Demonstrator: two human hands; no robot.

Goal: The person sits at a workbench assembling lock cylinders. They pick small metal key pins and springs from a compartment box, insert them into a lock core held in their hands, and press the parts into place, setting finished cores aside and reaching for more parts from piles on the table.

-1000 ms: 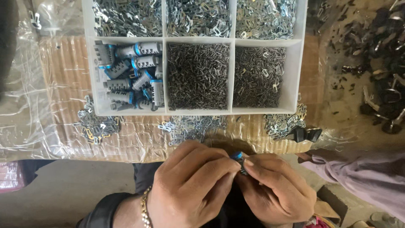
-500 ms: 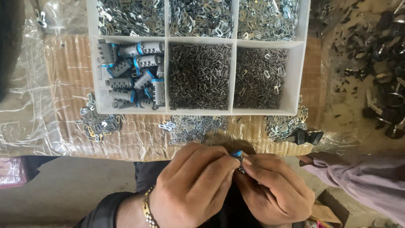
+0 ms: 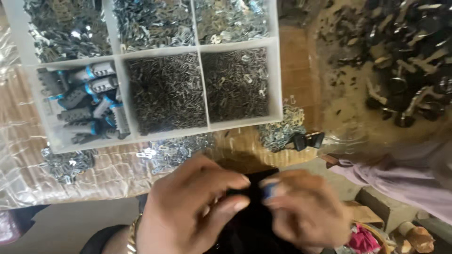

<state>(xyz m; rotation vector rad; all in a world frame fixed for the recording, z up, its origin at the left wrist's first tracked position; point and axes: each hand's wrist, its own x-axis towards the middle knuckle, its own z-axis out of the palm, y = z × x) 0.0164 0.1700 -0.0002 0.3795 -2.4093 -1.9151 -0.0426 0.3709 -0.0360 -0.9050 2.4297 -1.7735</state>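
My left hand (image 3: 188,211) and my right hand (image 3: 306,211) meet low in the view, fingertips together, blurred by motion. Between them they pinch a small dark part with a blue end (image 3: 269,189); most of it is hidden by fingers. A gold bracelet (image 3: 133,233) sits on my left wrist. Just beyond my hands stands a white compartment tray (image 3: 278,75). Its left cell holds grey plugs with blue ends (image 3: 87,106), and its middle cells hold small dark metal pins (image 3: 167,91).
Loose silver metal clips (image 3: 172,149) lie on the brown table in front of the tray. A black clip (image 3: 308,140) lies right of them. A pile of dark metal parts (image 3: 405,61) covers the far right. A purple sleeve (image 3: 400,176) reaches in from the right.
The view has shifted, so the tray now sits further left and closer. My hands stay together on the small part, now lower in the view and blurred.
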